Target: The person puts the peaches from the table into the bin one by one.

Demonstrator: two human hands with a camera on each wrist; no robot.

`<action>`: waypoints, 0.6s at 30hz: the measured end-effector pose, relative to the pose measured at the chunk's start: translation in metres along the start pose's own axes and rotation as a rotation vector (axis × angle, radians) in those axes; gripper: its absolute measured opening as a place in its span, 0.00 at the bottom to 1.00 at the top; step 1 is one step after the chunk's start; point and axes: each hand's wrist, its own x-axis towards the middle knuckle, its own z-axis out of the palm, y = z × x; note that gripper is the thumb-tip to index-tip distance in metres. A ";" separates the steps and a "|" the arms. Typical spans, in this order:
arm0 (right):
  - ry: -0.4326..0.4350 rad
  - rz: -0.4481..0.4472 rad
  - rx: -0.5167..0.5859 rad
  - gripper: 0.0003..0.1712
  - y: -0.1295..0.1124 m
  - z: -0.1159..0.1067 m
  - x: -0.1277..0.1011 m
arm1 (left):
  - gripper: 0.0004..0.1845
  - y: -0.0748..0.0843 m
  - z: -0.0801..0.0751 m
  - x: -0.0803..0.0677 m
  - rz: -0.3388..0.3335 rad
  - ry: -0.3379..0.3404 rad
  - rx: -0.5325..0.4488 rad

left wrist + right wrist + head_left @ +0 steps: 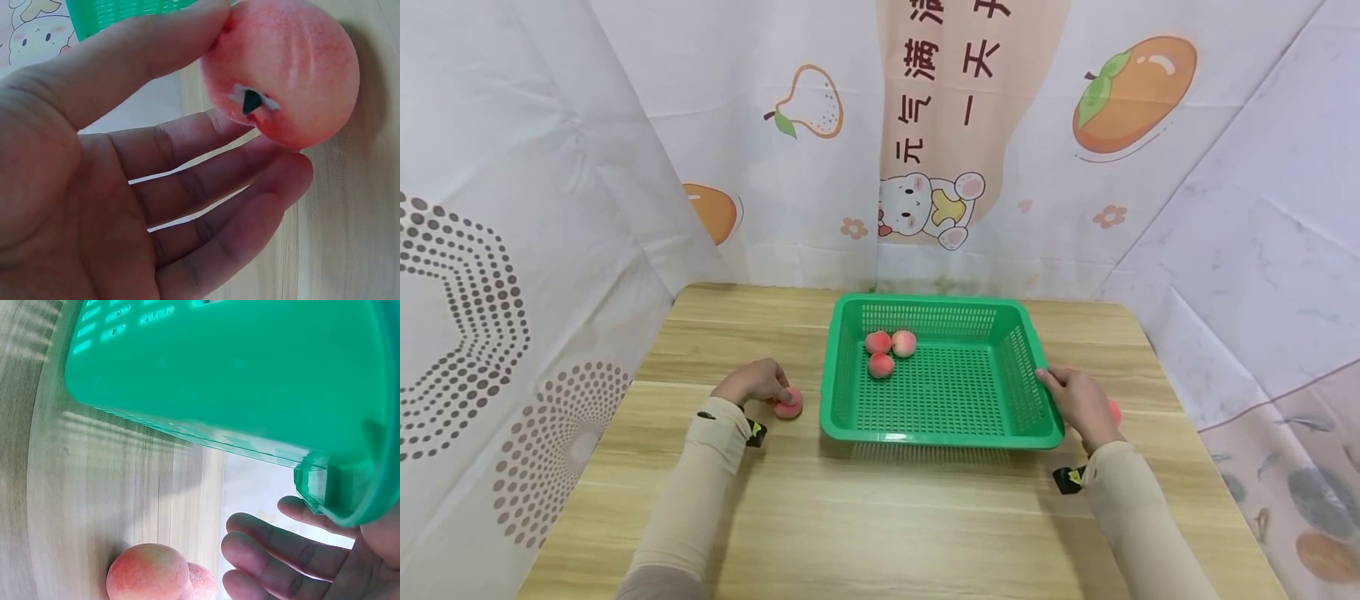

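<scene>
Left of the green plastic basket [850, 433], my left hand [760, 383] pinches a pink peach [788, 403] between thumb and fingertips, close over the table. The left wrist view shows the same peach [287, 69] with a small dark green stem piece; the fingers [206, 181] curve beneath it. My right hand [1082, 404] holds the basket's right rim, thumb at the edge. In the right wrist view the other fingers [281, 556] extend outside the basket wall [219, 381]. Three peaches [881, 365] lie in the basket's back left corner.
Beyond my right hand lie two peaches, one close by [1115, 410], the other [1072, 370] mostly hidden behind the hand. The wooden table [880, 533] ends at a printed curtain [775, 208] behind, with more sheets hanging at both sides.
</scene>
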 end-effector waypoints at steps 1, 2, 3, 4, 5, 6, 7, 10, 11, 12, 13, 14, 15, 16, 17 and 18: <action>-0.001 0.001 0.002 0.40 0.000 0.000 0.000 | 0.19 0.001 0.000 0.000 0.003 -0.001 0.005; -0.001 0.000 0.004 0.40 0.001 0.000 0.000 | 0.19 0.001 0.000 -0.001 0.005 -0.001 0.008; 0.001 -0.004 0.001 0.40 0.001 0.000 0.000 | 0.19 0.002 -0.001 -0.001 0.007 -0.001 0.012; 0.002 -0.007 -0.001 0.40 0.001 0.000 0.000 | 0.19 0.002 -0.001 -0.001 0.007 -0.002 0.015; 0.002 -0.006 -0.001 0.40 0.001 0.000 0.001 | 0.19 0.003 0.000 0.000 0.007 -0.002 0.017; 0.002 -0.009 -0.003 0.40 0.001 0.000 0.001 | 0.19 0.003 0.000 0.000 0.007 -0.002 0.018; 0.001 -0.012 -0.004 0.40 0.002 -0.001 0.001 | 0.18 0.003 0.000 0.000 0.008 -0.003 0.018; 0.000 -0.019 -0.006 0.40 0.001 -0.001 0.001 | 0.18 0.003 0.001 0.002 0.008 0.001 0.028; -0.003 -0.019 -0.004 0.40 0.001 -0.001 0.001 | 0.18 0.003 0.001 0.002 0.010 0.002 0.033; -0.004 -0.023 -0.007 0.41 0.001 -0.001 0.001 | 0.18 0.003 0.001 0.002 0.012 0.004 0.038; -0.006 -0.025 -0.007 0.41 0.001 -0.001 0.001 | 0.19 0.003 0.001 0.002 0.013 0.007 0.044; -0.008 -0.024 -0.006 0.41 0.001 -0.001 0.002 | 0.19 0.003 0.001 0.003 0.015 0.010 0.052; -0.008 -0.023 -0.005 0.41 0.001 -0.001 0.002 | 0.20 0.003 0.001 0.003 0.015 0.014 0.056; -0.009 -0.023 -0.006 0.41 0.001 -0.001 0.002 | 0.21 0.004 0.001 0.003 0.014 0.018 0.059; -0.011 -0.020 -0.006 0.41 0.001 -0.002 0.002 | 0.21 0.004 0.001 0.004 0.015 0.022 0.060; -0.008 -0.021 -0.008 0.41 0.002 -0.002 0.002 | 0.22 0.005 0.001 0.004 0.015 0.027 0.064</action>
